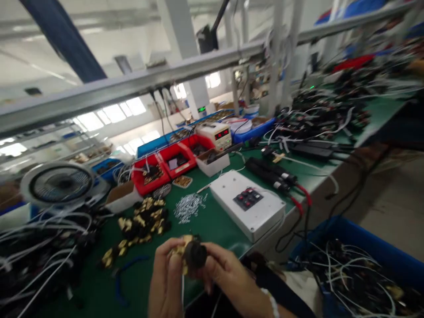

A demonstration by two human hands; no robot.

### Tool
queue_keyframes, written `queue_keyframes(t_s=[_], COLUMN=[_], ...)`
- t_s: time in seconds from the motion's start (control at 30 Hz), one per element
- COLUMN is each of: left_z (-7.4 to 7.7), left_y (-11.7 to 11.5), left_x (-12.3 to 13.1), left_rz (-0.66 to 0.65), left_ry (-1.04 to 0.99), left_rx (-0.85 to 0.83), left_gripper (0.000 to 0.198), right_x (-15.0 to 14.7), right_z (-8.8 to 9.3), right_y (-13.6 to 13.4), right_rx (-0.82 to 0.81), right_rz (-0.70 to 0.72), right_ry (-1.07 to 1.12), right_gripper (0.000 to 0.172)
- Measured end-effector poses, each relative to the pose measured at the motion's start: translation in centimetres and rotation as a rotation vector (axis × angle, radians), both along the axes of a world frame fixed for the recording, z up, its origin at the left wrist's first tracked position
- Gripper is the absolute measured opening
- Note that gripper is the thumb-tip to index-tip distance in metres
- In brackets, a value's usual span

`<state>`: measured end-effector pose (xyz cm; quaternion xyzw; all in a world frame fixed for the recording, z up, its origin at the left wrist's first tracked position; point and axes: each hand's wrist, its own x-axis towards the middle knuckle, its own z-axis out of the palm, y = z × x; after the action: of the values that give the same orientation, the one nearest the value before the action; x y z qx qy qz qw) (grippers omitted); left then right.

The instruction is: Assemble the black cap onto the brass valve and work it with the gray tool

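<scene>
The small part (192,255) low in the middle of the frame looks like matt black plastic with shiny brass-coloured metal tabs; the left hand (167,282) and right hand (228,276) pinch it with bare fingers; the heap of like parts (142,223) left of centre shows the same black plastic and brassy gleam; the pile of small pins (188,206) at centre looks like bright silvery metal; the bench mat (212,225) is smooth, matt green; the box (248,205) right of centre is smooth, off-white, faintly glossy; the 3 bins (165,165) above centre are glossy red plastic; the crate (361,240) at lower right is blue plastic; the rail (132,86) across the upper frame is dull grey metal.
</scene>
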<state>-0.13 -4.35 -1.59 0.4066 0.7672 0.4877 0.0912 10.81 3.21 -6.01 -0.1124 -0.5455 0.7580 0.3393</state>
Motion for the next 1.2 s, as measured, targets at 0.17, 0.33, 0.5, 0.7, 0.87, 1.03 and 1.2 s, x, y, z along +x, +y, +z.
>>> queue_keyframes(t_s=[0.17,0.33,0.5,0.7,0.87,1.03,1.2], left_z=[-0.7,-1.2,-1.7,-1.2,-1.1,-0.7,-0.8], left_y=[0.3,0.1,-0.1,-0.1,-0.8,-1.0,-0.8], left_x=[0.4,1.4,2.8,2.0,1.5,1.8,2.2], left_rz=[-0.138,-0.165,-0.347,-0.325,-0.511,-0.502,-0.371], left_ry=[-0.029,-0.085,-0.203,-0.036,-0.112,-0.424,-0.539], left_rx=[0.11,0.181,0.17,0.161,0.144,0.148,0.309], left_gripper=[0.022,0.02,0.026,0.026,0.038,0.027,0.035], right_x=[1.5,1.6,2.1,1.7,0.9,1.2,1.8], right_z=[1.0,0.8,1.0,1.4,1.5,2.0,2.1], right_y=[0.5,0.2,-0.1,-0.4,-0.6,-1.1,-1.6], right_rx=[-0.129,-0.191,-0.247,-0.512,-0.586,-0.604,-0.491], right_rz=[0.101,0.112,-0.007,0.06,0.118,0.173,0.218], right_ry=[0.027,0.041,-0.031,0.049,0.031,0.004,-0.01], right_gripper=[0.046,0.039,0.055,0.042,0.045,0.045,0.052])
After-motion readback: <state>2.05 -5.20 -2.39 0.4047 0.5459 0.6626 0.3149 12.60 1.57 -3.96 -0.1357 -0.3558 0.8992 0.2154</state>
